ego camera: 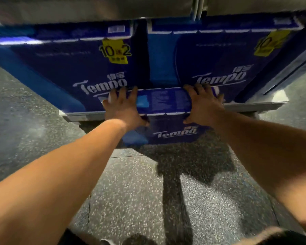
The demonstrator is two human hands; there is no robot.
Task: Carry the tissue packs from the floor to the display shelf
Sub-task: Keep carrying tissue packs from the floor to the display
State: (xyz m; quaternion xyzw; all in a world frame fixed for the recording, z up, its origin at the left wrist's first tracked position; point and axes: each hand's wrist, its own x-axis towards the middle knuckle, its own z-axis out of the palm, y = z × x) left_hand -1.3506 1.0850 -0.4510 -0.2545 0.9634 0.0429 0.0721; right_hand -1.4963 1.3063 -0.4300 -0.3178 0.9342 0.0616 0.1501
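Two hands grip tissue pack [164, 110] ends | left hand [122, 110], right hand [204, 105] | long axis crosswise (logo facing viewer)

Small print on held tissue pack [164, 103] blurred, right shelf pack [219, 55] edge-cropped

A dark blue Tempo tissue pack [164, 110] sits at the centre of the frame, held at both ends, its top face with fine print turned up and its white logo on the near side. It is at the front edge of the display shelf [251, 105]. Behind it, two larger Tempo packs lean on the shelf: one at upper left [69, 68], one at upper right [219, 57], each with a yellow "10" sticker.
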